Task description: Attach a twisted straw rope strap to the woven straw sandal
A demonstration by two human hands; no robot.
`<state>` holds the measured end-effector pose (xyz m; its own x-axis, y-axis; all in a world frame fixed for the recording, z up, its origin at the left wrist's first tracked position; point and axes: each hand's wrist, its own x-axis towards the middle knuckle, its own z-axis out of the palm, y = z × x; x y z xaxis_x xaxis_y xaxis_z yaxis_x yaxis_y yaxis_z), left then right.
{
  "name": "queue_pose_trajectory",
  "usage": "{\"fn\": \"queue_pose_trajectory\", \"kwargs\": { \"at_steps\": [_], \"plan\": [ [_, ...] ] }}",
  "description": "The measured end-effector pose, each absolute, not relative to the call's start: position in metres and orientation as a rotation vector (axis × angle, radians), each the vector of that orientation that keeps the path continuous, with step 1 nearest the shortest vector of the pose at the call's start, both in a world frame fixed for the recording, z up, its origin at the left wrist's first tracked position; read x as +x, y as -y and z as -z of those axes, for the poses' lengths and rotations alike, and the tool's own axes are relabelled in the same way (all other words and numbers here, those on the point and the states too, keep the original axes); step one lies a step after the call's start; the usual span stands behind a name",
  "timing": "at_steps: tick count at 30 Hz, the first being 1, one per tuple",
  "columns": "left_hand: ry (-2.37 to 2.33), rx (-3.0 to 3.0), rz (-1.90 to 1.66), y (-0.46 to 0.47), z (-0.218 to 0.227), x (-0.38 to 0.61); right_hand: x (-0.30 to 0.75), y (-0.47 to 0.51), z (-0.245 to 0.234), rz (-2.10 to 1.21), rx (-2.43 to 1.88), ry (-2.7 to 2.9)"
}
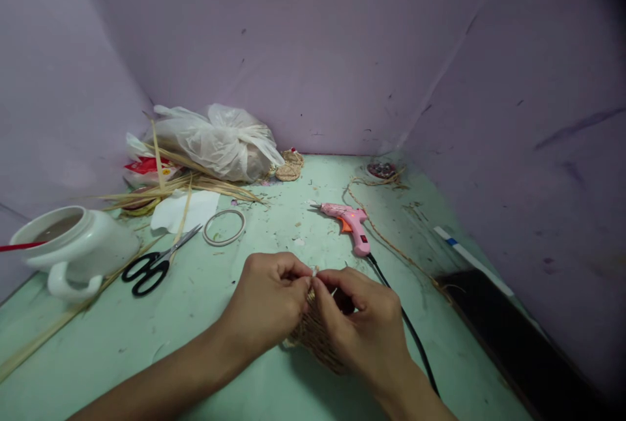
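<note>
Close in front of me, a brown woven straw piece (pixel 317 339) is partly hidden under both hands. My left hand (pixel 271 297) pinches at its upper edge with thumb and forefinger. Right beside it, my right hand (pixel 364 317) pinches the same edge, the fingertips of both hands almost touching. A tiny whitish bit shows between the fingertips, too small to name. Just beyond my right hand lies a pink glue gun (pixel 346 220) with an orange trigger, its nozzle facing left. Its black cord (pixel 415 336) runs down past my right forearm.
Left on the green table (pixel 205 317) are black-handled scissors (pixel 156 268), a white mug (pixel 88 245) and a grey ring (pixel 223 227). Behind are straw strips (pixel 210 183), a white plastic bag (pixel 220 144) and woven pieces (pixel 289 167). A dark flat panel (pixel 508 336) lies right.
</note>
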<state>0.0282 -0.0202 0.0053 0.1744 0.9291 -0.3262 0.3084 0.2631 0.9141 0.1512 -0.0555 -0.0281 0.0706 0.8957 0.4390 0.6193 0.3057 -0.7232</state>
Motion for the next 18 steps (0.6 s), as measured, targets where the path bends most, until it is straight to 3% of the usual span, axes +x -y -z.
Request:
{"fn": "queue_pose_trajectory", "kwargs": {
  "at_steps": [10, 18],
  "plan": [
    [-1.348, 1.219, -0.655, 0.0202, -0.0043, 0.027, 0.1507, 0.0573, 0.0326, -0.365, -1.382, 1.673],
    [-1.378, 1.195, -0.627, 0.0189, -0.0081, 0.0279, 0.1497, 0.0537, 0.026, -0.745, -1.461, 1.432]
  ]
}}
